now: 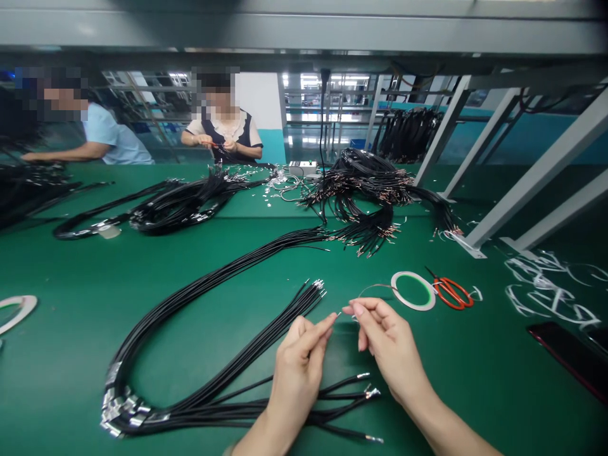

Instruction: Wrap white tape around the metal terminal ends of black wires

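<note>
Head cam view from my end. My left hand [299, 354] has thumb and forefinger pinched on a tiny silvery piece [338, 315], and my right hand [386, 345] is pinched on the other end of it, the other fingers loosely curled. It's held just above the counter [475, 380], near the front edge, about the middle. It's too small for me to tell whether it's a bare wire end or a bit of foil.

Under my wrists lies a bundle of black cables [190, 329]. They're thin, round and matte, with shiny metal tips fanned out by my hands. The bundle loops off toward the front left corner, where glossy silver wraps band it together.

Just past my right hand there's a flat ring of tape [413, 291], pale on top, with a hair-thin strip curling off it toward my fingers. Touching that ring are scissors [453, 292] with red-orange handles. Further right there are curly white scraps [546, 294], plus a dark glossy phone [570, 354] at the right edge. The counter top is green and felt-like.

More cable heaps [365, 183] sit toward the far edge, where two other people [223, 133] work.
</note>
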Demonstrator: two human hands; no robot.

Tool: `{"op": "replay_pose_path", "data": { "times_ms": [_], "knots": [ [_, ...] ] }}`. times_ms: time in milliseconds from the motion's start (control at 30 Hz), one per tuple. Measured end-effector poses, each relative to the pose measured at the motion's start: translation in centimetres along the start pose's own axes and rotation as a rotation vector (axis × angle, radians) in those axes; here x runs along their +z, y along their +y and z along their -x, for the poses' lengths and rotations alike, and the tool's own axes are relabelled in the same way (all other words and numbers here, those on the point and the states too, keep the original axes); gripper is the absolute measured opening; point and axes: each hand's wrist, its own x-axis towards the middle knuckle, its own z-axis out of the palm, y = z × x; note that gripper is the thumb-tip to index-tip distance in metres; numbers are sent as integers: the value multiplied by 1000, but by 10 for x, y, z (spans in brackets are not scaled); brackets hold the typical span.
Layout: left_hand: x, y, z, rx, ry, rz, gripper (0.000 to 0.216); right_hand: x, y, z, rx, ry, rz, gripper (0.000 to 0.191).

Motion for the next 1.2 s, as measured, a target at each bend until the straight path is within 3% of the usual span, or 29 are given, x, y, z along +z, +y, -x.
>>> {"op": "replay_pose_path", "data": {
  "times_ms": [300,500,800,1200],
  "knots": [
    [0,6,0,-123,87,113,20,4,-3,16,110,-125,109,25],
    [5,6,1,-192,134,86,14,9,1,17,103,-148,74,24],
    [3,8,5,21,114,-78,18,12,2,16,122,-146,48,24],
    [2,11,7,116,63,-158,26,12,2,13,154,-131,56,21]
  ]
}}
